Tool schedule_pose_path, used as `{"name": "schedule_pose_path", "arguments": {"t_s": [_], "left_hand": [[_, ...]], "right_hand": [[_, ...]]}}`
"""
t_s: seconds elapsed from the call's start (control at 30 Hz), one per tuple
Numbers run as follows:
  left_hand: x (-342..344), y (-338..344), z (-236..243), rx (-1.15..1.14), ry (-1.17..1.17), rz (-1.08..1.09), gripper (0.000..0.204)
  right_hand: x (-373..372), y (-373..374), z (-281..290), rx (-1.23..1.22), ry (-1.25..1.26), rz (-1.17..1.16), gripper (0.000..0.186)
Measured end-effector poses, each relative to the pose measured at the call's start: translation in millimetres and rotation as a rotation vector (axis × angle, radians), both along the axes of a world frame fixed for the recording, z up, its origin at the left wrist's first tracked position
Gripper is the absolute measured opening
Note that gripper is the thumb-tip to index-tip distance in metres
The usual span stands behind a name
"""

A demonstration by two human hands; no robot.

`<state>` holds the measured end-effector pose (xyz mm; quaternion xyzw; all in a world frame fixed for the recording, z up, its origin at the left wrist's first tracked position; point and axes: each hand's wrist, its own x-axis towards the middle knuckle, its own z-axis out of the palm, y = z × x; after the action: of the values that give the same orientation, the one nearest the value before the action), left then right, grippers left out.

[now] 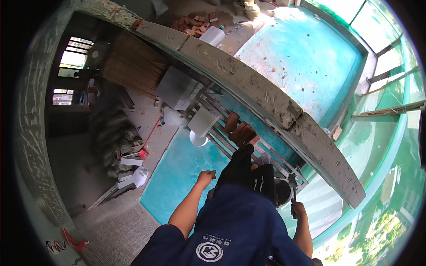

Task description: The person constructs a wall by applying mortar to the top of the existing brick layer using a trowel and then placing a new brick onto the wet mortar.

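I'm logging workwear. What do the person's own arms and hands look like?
A navy shirt has short sleeves that leave both forearms bare. No gloves show on the left hand or right hand, and no straps or cables are visible.

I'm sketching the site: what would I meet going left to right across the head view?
Windows, wooden boards, left hand, row of bricks, right hand holding a tool.

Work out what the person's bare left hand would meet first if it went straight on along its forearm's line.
Beyond the bare left hand, the line crosses over turquoise floor, then reaches long grey metal rails, probably the first thing met. Depth is unclear; the hand may pass above them.
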<state>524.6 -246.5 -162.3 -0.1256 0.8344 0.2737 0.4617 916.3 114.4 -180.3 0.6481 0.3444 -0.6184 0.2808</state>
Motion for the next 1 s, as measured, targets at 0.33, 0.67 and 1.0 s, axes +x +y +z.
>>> {"name": "schedule_pose_path", "arguments": {"t_s": [0.33, 0.67, 1.0], "left_hand": [[-10, -89, -40, -0.182, 0.096, 0.213, 0.045], [-91, -129, -84, -0.264, 0.010, -0.150, 0.037], [-341, -107, -285, -0.421, 0.075, -0.516, 0.054]], "right_hand": [[-63, -8, -1, -0.008, -0.069, 0.165, 0.045], [-131, -31, 7, 0.048, -0.158, 0.190, 0.043], [-55, -63, -19, -0.031, -0.231, 0.130, 0.032]]}}
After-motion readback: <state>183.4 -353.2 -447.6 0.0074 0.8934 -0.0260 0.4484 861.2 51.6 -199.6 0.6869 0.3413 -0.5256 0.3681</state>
